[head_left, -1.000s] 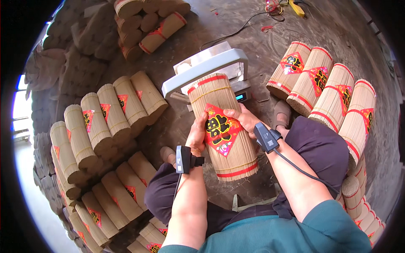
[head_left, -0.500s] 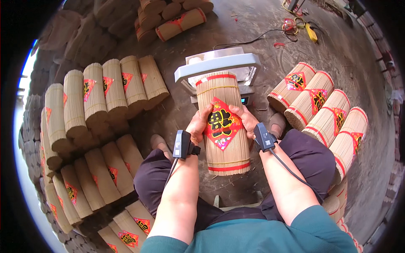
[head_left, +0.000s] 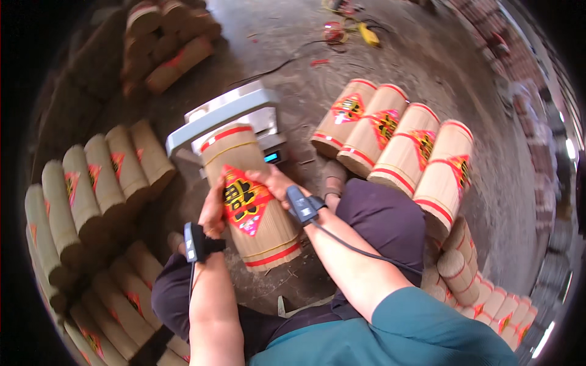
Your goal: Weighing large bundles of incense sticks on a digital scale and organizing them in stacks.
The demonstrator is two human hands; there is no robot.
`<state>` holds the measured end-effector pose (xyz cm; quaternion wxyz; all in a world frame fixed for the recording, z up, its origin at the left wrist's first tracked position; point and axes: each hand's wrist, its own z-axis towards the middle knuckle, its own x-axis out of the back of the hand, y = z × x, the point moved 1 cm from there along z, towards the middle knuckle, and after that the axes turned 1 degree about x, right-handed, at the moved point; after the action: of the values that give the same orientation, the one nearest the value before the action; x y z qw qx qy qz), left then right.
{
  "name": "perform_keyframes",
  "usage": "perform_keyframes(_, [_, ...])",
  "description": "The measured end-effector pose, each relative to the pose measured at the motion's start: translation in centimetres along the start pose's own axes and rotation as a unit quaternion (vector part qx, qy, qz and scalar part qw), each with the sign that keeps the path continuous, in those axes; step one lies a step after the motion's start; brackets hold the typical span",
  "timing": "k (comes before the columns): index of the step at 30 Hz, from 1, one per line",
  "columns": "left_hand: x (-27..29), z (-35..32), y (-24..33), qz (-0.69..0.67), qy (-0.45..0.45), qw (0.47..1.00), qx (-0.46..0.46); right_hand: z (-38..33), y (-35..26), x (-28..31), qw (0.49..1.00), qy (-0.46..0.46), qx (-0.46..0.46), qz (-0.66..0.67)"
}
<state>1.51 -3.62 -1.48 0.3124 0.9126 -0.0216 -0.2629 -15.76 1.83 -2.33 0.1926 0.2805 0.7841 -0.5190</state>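
Observation:
A thick cylindrical bundle of thin pale sticks [head_left: 266,230] lies tilted in front of me, with red bands near both ends, thin yellow ties and a red diamond label with dark characters. My left hand [head_left: 212,210] is closed around its left side. Against its right side, my right hand [head_left: 273,184] grips with the thumb over the label. The bundle's far end reaches over a bench scale [head_left: 267,122], at its grey tubular frame [head_left: 223,117]. A small display [head_left: 271,157] glows blue beside the bundle. The bundle's underside is hidden. Each wrist wears a dark strapped device with a cable.
Several red-banded bundles [head_left: 400,146] lie in a row on the right, with more stacked [head_left: 497,308] behind. On the left, bundles without red bands [head_left: 82,183] stand in rows. Another pile [head_left: 177,61] sits at the far left. A cable and yellow object [head_left: 368,35] lie on the floor ahead.
My view has swung to the right, so the scale and bundles appear further left. The bundle is now more tilted in the picture, its near end toward the right. Both hands still hold it.

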Motion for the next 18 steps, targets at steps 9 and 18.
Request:
perform_keyframes(9, [-0.5, -0.3, -0.4, 0.026, 0.006, 1.0, 0.011, -0.6, -0.5, 0.2, 0.999, 0.006, -0.001, 0.054])
perform_keyframes(18, [-0.2, -0.2, -0.5, 0.038, 0.012, 0.999, 0.008, -1.1, -0.7, 0.4, 0.997, 0.017, -0.025, 0.07])
